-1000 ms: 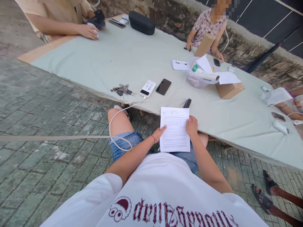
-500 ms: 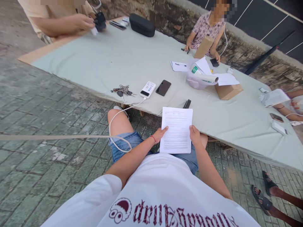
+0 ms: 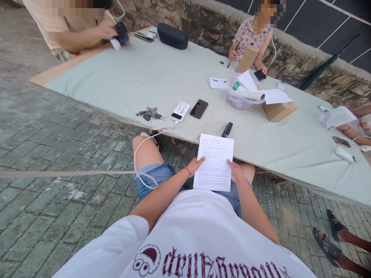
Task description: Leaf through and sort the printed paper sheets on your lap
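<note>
I hold a printed sheet of paper (image 3: 215,161) over my lap, just in front of the table edge. My left hand (image 3: 194,166) grips its left edge, thumb on the page; a red band circles that wrist. My right hand (image 3: 236,172) holds the lower right edge. On the grey-green tablecloth (image 3: 150,77) right beyond the sheet lie a small black device (image 3: 227,129), a black phone (image 3: 199,108), a white power bank (image 3: 180,111) with a white cable (image 3: 145,144) running to my lap, and a bunch of keys (image 3: 150,113).
A cardboard box (image 3: 278,110), a plastic bag with rolled papers (image 3: 243,94) and loose sheets sit mid-table. A black case (image 3: 172,35) lies at the far end. Other people work at the far left (image 3: 87,31), far side (image 3: 249,36) and right. Sandalled feet (image 3: 330,237) stand on the paving.
My right hand has slid down the sheet's right edge from near the top to the lower part. The sheet has dropped slightly toward my lap. The person at far left lifted a dark object.
</note>
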